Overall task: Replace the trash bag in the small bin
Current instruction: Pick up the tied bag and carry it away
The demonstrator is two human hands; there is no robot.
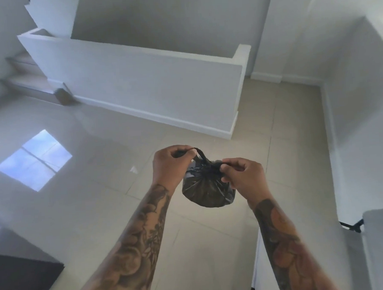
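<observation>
A small, filled black trash bag [207, 190] hangs in the air above the tiled floor, its top gathered into a bunch. My left hand [170, 166] pinches one black tie end of the bag and pulls it up and to the left. My right hand [243, 175] pinches the other tie end at the gathered top, on the right side. Both hands are closed on the bag's ends. No bin is in view.
A low white half wall [138, 87] with a baseboard stands ahead, with stair steps [25, 80] to its left. A white wall runs along the right. A dark surface [22, 282] sits at the lower left. A white ledge [382, 245] is at the lower right.
</observation>
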